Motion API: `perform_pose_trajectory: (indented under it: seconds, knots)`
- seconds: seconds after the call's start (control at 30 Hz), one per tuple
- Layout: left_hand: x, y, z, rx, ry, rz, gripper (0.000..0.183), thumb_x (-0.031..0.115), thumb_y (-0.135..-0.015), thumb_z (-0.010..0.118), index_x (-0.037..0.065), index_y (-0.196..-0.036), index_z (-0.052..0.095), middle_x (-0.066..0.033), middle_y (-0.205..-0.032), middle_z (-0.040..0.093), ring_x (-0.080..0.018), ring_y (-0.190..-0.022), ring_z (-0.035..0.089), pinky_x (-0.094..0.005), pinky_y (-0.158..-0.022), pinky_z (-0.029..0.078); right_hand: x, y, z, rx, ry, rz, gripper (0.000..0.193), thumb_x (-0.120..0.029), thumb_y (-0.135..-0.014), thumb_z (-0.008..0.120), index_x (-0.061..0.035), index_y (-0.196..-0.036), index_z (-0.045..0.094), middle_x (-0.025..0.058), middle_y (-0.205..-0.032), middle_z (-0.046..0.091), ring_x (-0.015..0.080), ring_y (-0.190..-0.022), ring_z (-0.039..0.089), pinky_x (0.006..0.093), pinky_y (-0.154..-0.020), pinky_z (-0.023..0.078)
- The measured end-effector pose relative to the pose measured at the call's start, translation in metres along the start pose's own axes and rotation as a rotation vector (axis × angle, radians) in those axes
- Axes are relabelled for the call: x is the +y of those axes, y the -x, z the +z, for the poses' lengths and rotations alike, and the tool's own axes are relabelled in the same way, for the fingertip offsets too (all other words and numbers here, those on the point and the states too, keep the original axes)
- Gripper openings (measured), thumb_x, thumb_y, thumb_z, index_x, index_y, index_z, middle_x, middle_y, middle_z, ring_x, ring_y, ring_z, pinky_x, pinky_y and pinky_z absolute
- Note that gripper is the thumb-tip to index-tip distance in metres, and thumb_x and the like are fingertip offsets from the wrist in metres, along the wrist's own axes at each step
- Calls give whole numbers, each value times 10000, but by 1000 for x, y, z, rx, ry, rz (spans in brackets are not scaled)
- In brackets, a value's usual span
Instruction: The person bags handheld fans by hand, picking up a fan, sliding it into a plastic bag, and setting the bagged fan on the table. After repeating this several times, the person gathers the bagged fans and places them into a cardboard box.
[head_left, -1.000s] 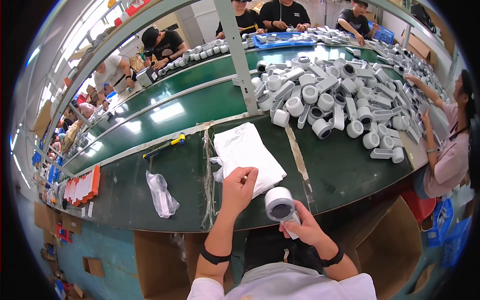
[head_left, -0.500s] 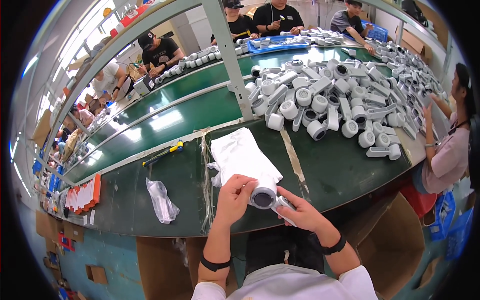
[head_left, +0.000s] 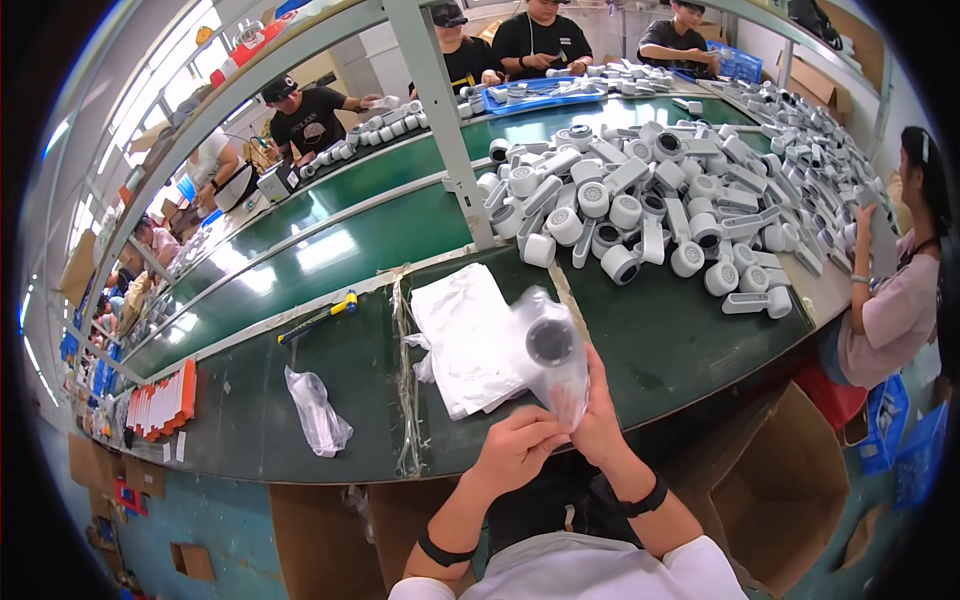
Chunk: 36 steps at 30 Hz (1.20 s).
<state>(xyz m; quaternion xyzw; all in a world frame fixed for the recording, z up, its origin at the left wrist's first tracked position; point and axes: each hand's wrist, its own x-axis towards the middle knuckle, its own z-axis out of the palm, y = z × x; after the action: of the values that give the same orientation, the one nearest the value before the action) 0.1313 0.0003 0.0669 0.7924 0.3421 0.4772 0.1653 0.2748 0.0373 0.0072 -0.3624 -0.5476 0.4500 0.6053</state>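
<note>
A white-and-grey handheld fan point(head_left: 550, 342) with a dark round face sits inside a clear plastic bag point(head_left: 535, 302), head pointing away from me. My right hand point(head_left: 602, 412) is closed round the handle end through the bag, along its right side. The fingers of my left hand point(head_left: 520, 448) pinch the bag's near end, just beside my right hand. Under and left of the fan lies a stack of white plastic bags point(head_left: 460, 335) on the dark green table point(head_left: 245, 400).
A large heap of similar fans point(head_left: 650, 200) covers the far right. Farther left are a bagged item point(head_left: 317, 412), a yellow-and-black tool point(head_left: 320, 317) and orange-edged cards point(head_left: 163, 402). A metal post point(head_left: 440, 125) rises ahead; a co-worker point(head_left: 895, 300) stands at right.
The fan, bare at its head before, is now inside the clear bag and raised away from me. My left hand has moved from the fan's head to the bag's near end.
</note>
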Motion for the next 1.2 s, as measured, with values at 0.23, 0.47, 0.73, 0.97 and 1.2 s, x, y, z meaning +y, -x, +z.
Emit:
perform_pose_trajectory:
  seconds: [0.23,0.47,0.73,0.97,1.2]
  knots:
    - [-10,17,4,44,530,-336,284,165,-857,733,0,-1071,644,-101,-959,673,-223,-838,658,-331,-776,545,-10,0,-2,107,-362,262,322,-258,-997,546,-109,-1274,475,80,-933,667,170,-768,678,303,-618,574]
    - [-15,42,17,363,1177,-767,639,287,-945,631,39,-1443,317,-113,-1385,465,-238,-1255,509,-359,-1029,452,-42,13,55,131,268,-142,424,-143,-823,629,-63,-1237,587,133,-1069,605,310,-1023,543,379,-879,395]
    - [-22,56,-28,421,886,-838,416,254,-956,580,63,-1304,458,-112,-1191,599,-249,-922,657,-349,-526,557,-40,6,27,9,566,-466,146,-128,-800,702,-67,-929,671,51,-826,642,251,-793,603,365,-652,465]
    - [-46,96,-117,905,49,-831,381,209,-880,686,-12,-1171,582,-190,-1068,629,-322,-940,608,-375,-743,500,-53,9,-44,-170,877,-483,126,-220,-822,719,-107,-862,679,43,-865,691,232,-744,665,335,-670,551]
    - [-49,105,-147,447,-906,-872,437,265,-909,608,-76,-1181,581,-304,-1110,610,-480,-1022,569,-494,-915,449,-44,-70,-258,702,1202,328,573,-455,-900,577,-142,-1367,469,116,-816,709,326,-771,685,436,-695,525]
